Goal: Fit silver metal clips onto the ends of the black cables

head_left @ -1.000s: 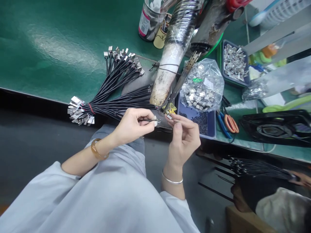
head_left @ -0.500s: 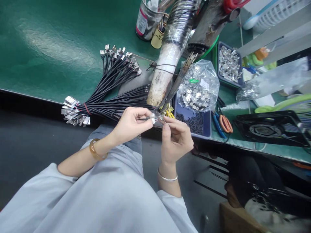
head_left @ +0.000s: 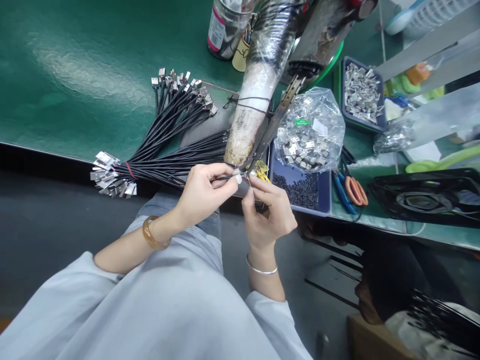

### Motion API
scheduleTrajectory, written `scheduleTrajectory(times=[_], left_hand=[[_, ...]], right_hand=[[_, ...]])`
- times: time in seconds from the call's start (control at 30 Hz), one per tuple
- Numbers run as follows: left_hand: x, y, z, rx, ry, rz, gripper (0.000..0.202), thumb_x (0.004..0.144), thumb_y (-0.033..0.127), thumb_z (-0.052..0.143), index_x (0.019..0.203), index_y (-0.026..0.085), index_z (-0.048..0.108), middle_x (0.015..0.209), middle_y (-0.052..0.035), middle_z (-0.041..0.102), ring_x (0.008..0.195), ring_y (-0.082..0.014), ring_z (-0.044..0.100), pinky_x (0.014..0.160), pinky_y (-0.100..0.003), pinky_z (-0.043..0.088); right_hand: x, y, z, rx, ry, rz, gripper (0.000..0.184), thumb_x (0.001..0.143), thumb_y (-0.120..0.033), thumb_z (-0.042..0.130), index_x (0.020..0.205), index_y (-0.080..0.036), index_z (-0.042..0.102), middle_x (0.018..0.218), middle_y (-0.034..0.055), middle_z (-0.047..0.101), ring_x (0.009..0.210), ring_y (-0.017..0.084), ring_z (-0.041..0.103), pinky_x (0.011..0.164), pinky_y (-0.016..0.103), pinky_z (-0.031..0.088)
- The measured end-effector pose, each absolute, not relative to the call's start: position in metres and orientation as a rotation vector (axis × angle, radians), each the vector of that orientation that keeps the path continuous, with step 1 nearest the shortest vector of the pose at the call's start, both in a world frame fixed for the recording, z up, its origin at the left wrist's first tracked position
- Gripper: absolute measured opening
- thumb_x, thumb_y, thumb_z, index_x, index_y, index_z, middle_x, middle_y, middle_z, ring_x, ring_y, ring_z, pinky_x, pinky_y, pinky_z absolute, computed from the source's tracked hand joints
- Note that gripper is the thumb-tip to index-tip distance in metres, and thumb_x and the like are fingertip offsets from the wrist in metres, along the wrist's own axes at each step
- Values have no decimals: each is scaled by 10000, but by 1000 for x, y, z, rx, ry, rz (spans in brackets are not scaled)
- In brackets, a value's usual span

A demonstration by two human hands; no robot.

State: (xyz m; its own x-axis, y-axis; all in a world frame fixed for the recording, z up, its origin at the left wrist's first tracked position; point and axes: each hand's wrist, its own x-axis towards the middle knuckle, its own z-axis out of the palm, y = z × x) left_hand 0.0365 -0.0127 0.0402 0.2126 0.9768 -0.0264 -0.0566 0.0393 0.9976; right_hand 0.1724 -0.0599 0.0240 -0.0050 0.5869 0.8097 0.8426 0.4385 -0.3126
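Note:
My left hand (head_left: 205, 192) is closed in a pinch on the end of a black cable (head_left: 224, 178), white covers on its fingertips. Facing it, my right hand (head_left: 269, 212) pinches a small metal connector (head_left: 252, 173), partly hidden by the fingers. The cable's thin wire ends and the connector meet between the two hands, too small to make out fully. Just above them comes down the tip of a dark metal arm (head_left: 272, 131). A bundle of black cables (head_left: 150, 145) with silver connectors, tied with a red band, lies to the left.
A wrapped pipe (head_left: 245, 115) hangs close over the hands. To the right are a bag of metal connectors (head_left: 309, 135), a blue tray (head_left: 324, 200) of small black pieces, a tray of metal parts (head_left: 362, 92), orange-handled pliers (head_left: 355, 191) and a black fan (head_left: 427, 197). Another person (head_left: 390, 285) sits lower right.
My right hand has shifted slightly left, bringing the connector up to the cable end in my left hand. The view has turned a little.

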Motion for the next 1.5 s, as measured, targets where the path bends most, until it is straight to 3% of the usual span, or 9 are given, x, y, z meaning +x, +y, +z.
scheduleTrajectory(times=[0.6,0.73,1.0,1.23,1.5], left_hand=[[35,-14,41,1219,996,1044,183,733,234,642,735,108,774,550,30,529,483,-38,325,456,-172,275],[34,-15,42,1285,1030,1047,180,738,216,630,740,127,786,569,21,581,494,-50,360,465,-175,297],[34,-17,40,1421,990,1143,184,772,173,628,757,124,805,712,-31,747,559,-75,542,526,-172,411],[35,-15,41,1314,1012,1088,166,764,189,663,775,119,813,737,-35,772,617,-102,634,570,-165,489],[35,-12,47,1327,1015,1123,162,741,187,647,726,121,794,696,-24,743,584,-84,598,547,-151,486]], right_hand=[[178,-59,26,-1208,-1813,-359,205,866,-91,699,914,-283,642,986,7,826,836,162,800,748,253,653],[177,-60,28,-1215,-1733,-357,220,852,-76,719,927,-277,669,938,-3,824,800,160,796,726,259,648],[175,-64,39,-1380,-1477,282,98,895,-140,685,845,-224,682,979,24,795,851,157,780,664,249,639],[174,-61,39,-1381,-1575,108,108,887,-138,688,840,-233,670,975,26,794,923,182,770,747,307,625],[174,-59,45,-1351,-1652,-24,147,868,-97,704,852,-240,670,959,12,800,940,191,780,822,343,634]])
